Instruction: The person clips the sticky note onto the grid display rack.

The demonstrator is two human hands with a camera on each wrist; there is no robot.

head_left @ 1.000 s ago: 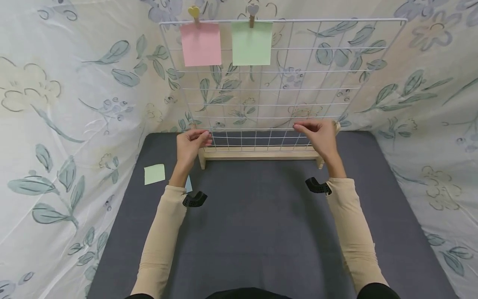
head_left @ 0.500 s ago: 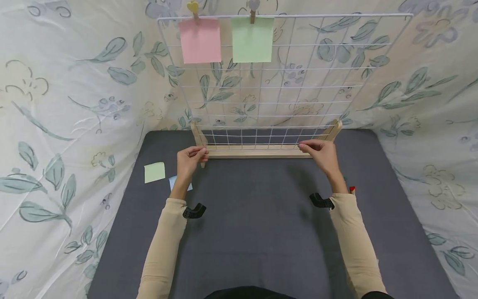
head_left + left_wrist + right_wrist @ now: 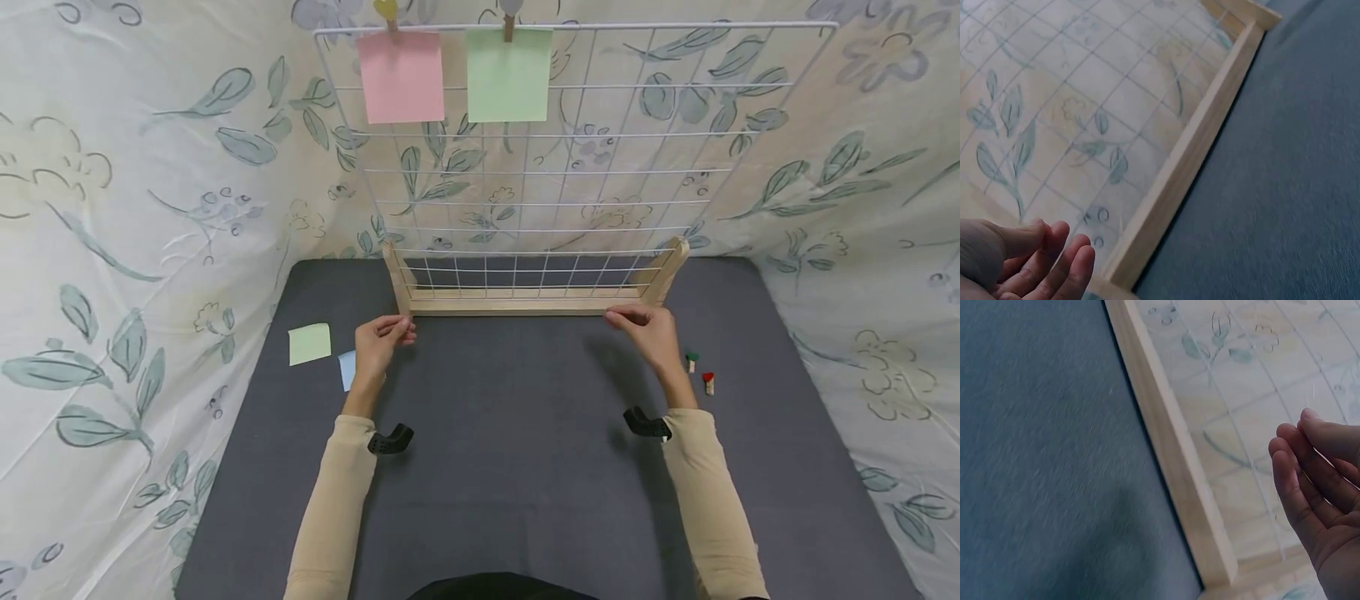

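Both the left hand (image 3: 378,346) and the right hand (image 3: 651,335) have drawn back toward the person, fingers loosely curled, thumbs near fingertips, close before one wire rack (image 3: 558,172). Two clips (image 3: 509,32) hold a pink note (image 3: 402,77) and a green note (image 3: 508,79) on it; two loose notes (image 3: 309,344) and two loose clips (image 3: 708,383) lie on the table (image 3: 517,442).

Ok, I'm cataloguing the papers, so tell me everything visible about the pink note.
The pink note is a blank-looking, roughly square sheet, apparently paper. It hangs at the upper left of the white wire grid, its top edge held by a wooden clip with a yellow heart, apart from the green note.
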